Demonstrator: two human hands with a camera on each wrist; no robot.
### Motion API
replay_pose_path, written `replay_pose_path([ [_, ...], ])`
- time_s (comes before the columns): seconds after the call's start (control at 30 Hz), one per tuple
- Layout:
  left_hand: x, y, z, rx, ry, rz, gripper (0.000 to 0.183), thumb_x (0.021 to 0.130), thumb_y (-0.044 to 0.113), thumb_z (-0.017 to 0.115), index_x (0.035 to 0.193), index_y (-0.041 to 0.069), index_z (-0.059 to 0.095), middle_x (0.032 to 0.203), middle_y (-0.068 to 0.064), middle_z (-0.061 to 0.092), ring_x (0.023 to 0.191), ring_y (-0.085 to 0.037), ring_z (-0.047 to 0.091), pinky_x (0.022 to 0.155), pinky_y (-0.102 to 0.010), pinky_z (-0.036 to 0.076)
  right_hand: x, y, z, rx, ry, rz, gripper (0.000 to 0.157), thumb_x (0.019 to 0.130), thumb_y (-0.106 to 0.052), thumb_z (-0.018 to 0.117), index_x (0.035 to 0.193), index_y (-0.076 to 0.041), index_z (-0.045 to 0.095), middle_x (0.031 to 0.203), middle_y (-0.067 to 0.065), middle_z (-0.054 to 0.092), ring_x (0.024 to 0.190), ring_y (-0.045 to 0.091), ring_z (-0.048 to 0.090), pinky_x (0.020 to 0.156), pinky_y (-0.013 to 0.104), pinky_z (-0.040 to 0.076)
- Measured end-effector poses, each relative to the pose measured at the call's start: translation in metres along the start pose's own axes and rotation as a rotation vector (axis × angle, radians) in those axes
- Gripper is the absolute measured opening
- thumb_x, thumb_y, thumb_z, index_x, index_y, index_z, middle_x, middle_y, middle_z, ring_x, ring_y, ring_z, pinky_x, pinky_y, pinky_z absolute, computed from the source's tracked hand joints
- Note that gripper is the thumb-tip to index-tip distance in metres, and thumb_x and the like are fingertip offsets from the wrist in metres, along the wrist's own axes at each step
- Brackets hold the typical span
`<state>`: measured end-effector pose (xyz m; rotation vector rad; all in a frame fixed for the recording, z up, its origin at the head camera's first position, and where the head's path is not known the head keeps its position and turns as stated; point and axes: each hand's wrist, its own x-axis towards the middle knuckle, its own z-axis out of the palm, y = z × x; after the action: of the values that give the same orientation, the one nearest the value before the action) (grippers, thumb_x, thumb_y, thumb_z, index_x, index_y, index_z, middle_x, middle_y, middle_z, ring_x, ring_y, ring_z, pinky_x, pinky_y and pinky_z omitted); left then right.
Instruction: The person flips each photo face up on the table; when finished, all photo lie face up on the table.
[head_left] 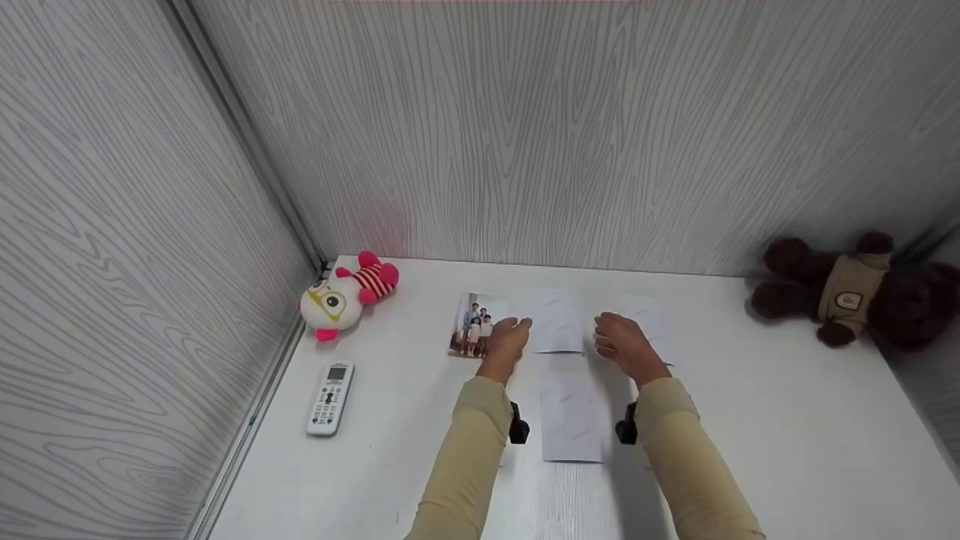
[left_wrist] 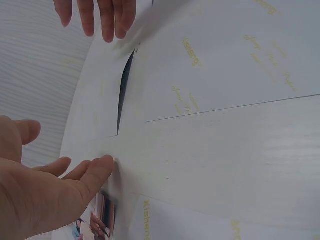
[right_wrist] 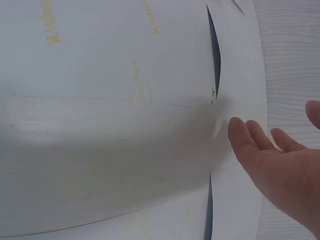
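A family photo lies face up on the white table, its right side partly behind my left hand. That hand holds nothing, its fingers extended toward the middle in the left wrist view. My right hand faces it from the other side, fingers loose and nothing in them. Between the two hands is a white sheet of photo paper, blank side up with yellow lettering. Another white sheet lies beyond the right hand, partly covered by it. A third sheet rests nearer, between the forearms.
A white remote control lies at the left, with a pink-and-white plush toy behind it. A brown teddy bear lies at the far right. Wood-grain panels stand at the back and left. Sheet edges peek out beside both forearms.
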<state>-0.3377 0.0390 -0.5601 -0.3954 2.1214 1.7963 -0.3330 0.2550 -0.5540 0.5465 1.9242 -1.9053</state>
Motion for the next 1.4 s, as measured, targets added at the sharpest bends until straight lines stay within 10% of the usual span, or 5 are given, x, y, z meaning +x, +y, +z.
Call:
replay_pose_path([
  [0.7, 0.0, -0.003, 0.015, -0.359, -0.057, -0.123, 0.058, 0.105, 0.024, 0.049, 0.153, -0.006, 0.035, 0.158, -0.029, 0.036, 0.145, -0.045, 0.04, 0.115, -0.047, 0.044, 0.007, 0.012, 0.005, 0.032, 0.064, 0.081, 0.064, 0.107, -0.025, 0.044, 0.16, 0.0, 0.019, 0.158, 0.022, 0.037, 0.136, 0.03, 0.047, 0.113, 0.04, 0.045],
  [1.17, 0.002, -0.008, 0.02, -0.254, 0.016, -0.134, 0.044, 0.103, 0.025, 0.049, 0.136, -0.004, 0.053, 0.114, -0.017, 0.065, 0.075, -0.013, 0.056, 0.072, -0.031, 0.052, 0.005, 0.015, 0.008, 0.057, 0.055, 0.076, 0.062, 0.107, -0.023, 0.046, 0.159, -0.001, 0.023, 0.146, 0.022, 0.047, 0.107, 0.022, 0.059, 0.103, 0.039, 0.052],
  [1.4, 0.002, -0.007, 0.021, -0.219, 0.009, -0.14, 0.048, 0.103, 0.026, 0.05, 0.137, -0.008, 0.053, 0.128, -0.023, 0.065, 0.111, -0.028, 0.067, 0.097, -0.039, 0.056, 0.008, 0.016, 0.007, 0.004, 0.097, 0.093, 0.053, 0.106, -0.022, 0.048, 0.152, 0.001, 0.036, 0.13, 0.015, 0.056, 0.098, 0.018, 0.059, 0.091, 0.032, 0.053],
])
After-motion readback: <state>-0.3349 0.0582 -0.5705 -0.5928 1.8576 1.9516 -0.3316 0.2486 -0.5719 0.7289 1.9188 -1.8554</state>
